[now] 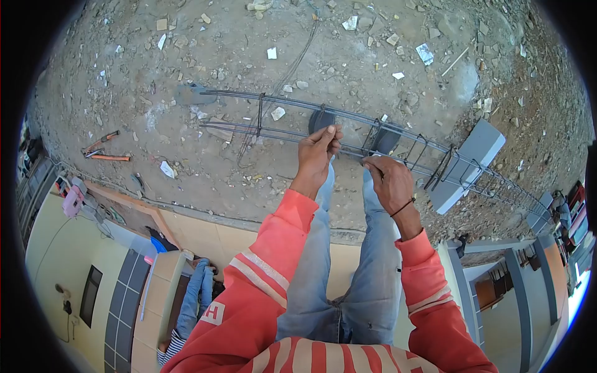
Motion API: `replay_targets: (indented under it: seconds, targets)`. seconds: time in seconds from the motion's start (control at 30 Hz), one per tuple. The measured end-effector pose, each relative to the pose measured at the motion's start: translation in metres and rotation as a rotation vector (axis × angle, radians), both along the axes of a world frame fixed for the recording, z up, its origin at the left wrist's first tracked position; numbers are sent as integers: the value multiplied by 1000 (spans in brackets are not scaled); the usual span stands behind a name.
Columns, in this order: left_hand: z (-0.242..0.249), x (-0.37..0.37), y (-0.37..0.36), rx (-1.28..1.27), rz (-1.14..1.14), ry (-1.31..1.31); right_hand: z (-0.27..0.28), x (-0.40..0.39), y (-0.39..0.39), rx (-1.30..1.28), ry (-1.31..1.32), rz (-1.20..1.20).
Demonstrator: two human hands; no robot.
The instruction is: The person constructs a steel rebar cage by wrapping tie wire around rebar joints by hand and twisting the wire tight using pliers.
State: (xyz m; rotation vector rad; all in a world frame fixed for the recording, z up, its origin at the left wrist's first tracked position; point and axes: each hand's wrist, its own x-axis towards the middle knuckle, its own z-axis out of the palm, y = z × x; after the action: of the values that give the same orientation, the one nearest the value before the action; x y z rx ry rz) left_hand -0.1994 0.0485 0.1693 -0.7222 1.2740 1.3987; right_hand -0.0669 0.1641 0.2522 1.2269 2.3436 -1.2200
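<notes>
A long steel rebar cage [286,102] with square ties lies across the view in front of my feet. My left hand [320,152] is raised near its lower bars, thumb and fingers pinched together; anything between them is too small to name. To the right, my right hand [390,180] is also closed, its fingertips at a lower bar near a tie; what it holds is hidden. Several ties [440,168] sit bunched on the cage further right, beside a grey block [469,165] under the bars.
Orange-handled pliers or cutters [109,156] lie on the stony ground [217,56] at the left. A thin wire [292,68] runs over the ground. Another person in jeans [194,298] is at the lower left by a tiled wall [124,289]. A grey support [540,211] stands at the far right.
</notes>
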Motion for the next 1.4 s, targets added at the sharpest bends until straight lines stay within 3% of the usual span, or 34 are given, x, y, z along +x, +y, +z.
replay_targets:
  seconds: [0.1,0.17,0.3,0.4,0.43,0.5,0.57,0.63,0.67,0.73,0.77,0.83,0.87,0.97,1.03,1.1,1.13,1.2,1.33,1.4]
  targets:
    - [-6,0,9,15,-13,-22,-4,25,33,-130,-54,44]
    - [-1,-5,19,41,48,-73,-12,48,54,-351,45,-208]
    - [-2,-19,36,156,237,-118,-9,65,95,-347,116,-355]
    - [-7,-13,56,117,179,-46,-5,75,100,-240,-149,-88]
    - [-11,-2,57,113,168,-50,-8,87,93,-244,-152,-99]
    - [-23,25,57,1,-92,10,-27,116,73,-244,-384,266]
    - [-30,59,51,-39,-136,-31,-39,125,52,-403,-248,73]
    - [-38,92,41,-89,-185,-82,-55,112,28,-648,-4,-378]
    - [-42,106,36,-92,-202,-116,-67,108,21,-654,-5,-396]
    - [-53,117,36,-134,-194,-131,-96,98,11,-717,-118,-666]
    - [-60,118,36,-147,-209,-131,-104,96,4,-730,-116,-682]
    - [-76,112,45,-229,-387,1,-114,93,-7,-420,-132,-495]
    - [-82,108,51,-269,-581,103,-115,90,-14,-341,-131,-518]
    - [-90,102,69,-265,-774,112,-123,92,-19,-244,-228,-517]
    - [-102,95,65,-216,-737,2,-142,102,-21,-223,-210,-523]
    - [-109,87,64,-168,-411,-367,-159,114,-15,-811,52,-976]
    - [-113,89,61,-170,-417,-362,-162,120,-12,-813,58,-981]
    - [-116,94,59,-94,-362,-344,-167,128,-8,-1195,133,-1252]
    - [-120,122,64,-188,-394,-114,-165,124,-17,-1197,184,-1346]
    - [-124,129,68,-223,-326,31,-157,113,-19,-1020,170,-1487]
